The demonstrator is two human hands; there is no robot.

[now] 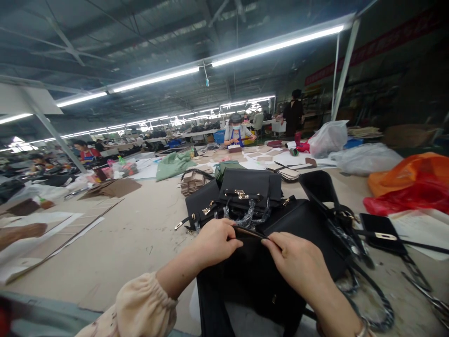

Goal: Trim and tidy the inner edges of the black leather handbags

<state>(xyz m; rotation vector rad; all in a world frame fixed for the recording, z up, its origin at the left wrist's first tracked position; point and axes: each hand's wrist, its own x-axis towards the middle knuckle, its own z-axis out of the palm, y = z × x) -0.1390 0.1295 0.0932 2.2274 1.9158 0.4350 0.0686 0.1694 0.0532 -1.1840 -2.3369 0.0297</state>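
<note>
A black handbag hangs between my two hands in the middle front of the view. My left hand pinches its top edge on the left, thumb and fingers pressed together. On the right, my right hand grips the same edge between thumb and fingers. The bag's mouth gapes a little between them, and a brown inner edge shows. Just beyond lies a pile of finished-looking black handbags with gold clasps and plastic-wrapped handles. The lower part of the held bag is dark and hard to make out.
Right of the pile lie a black strap piece with a gold plate, scissors and orange and red plastic bags. A stack of tan pieces stands behind left. Another person's hand rests over paper sheets at far left. A co-worker sits across the table.
</note>
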